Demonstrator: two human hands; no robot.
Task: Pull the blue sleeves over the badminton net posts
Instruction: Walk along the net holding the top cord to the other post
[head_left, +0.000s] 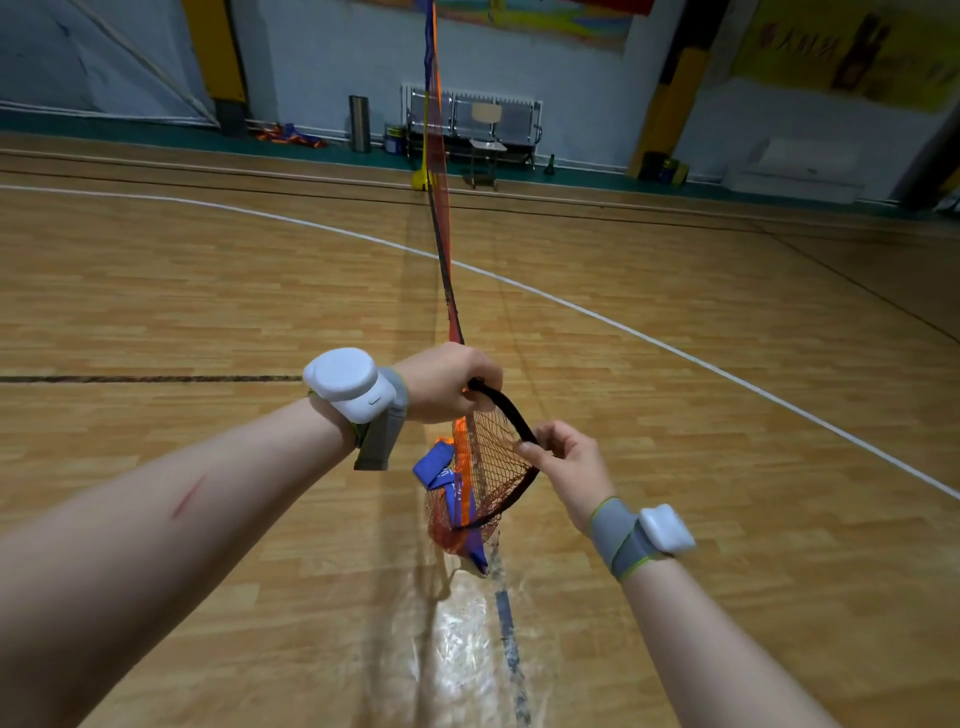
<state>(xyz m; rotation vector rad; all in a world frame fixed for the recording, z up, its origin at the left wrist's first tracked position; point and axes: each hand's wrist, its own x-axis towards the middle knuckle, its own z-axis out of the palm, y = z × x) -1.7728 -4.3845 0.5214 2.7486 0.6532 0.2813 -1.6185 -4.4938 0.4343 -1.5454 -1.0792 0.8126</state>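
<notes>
The left hand (447, 382) and right hand (563, 457) are each gripping the black cord (511, 415); the blue sleeve (441, 475) is hanging bunched below, no near post showing, so this end looks undone.

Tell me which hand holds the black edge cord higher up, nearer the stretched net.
The left hand: it clutches the black edge cord at its upper end, while the right hand pinches the cord lower, beside the bunched mesh.
</notes>
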